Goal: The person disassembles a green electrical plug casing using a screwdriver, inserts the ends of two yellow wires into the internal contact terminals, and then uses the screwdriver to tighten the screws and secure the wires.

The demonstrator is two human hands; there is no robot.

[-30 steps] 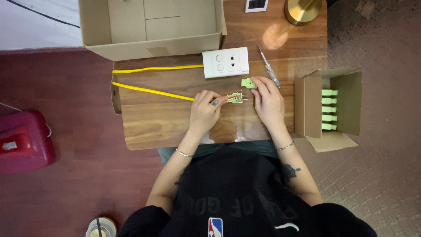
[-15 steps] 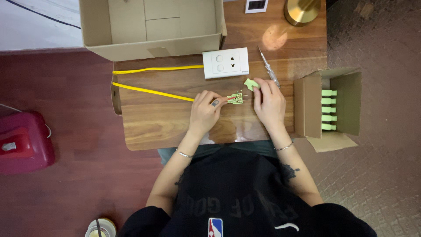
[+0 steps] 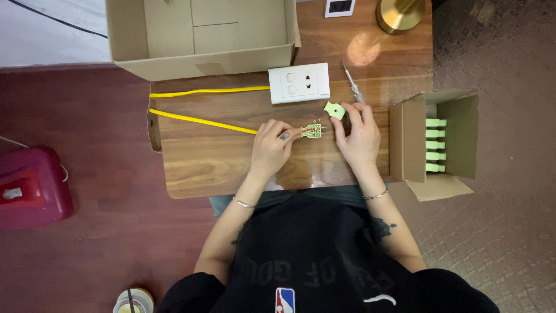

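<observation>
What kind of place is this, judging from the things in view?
Probably a home workbench for electrical assembly: a small wooden table holds a white wall socket plate, a yellow cable and a screwdriver, with cardboard boxes alongside.
</observation>
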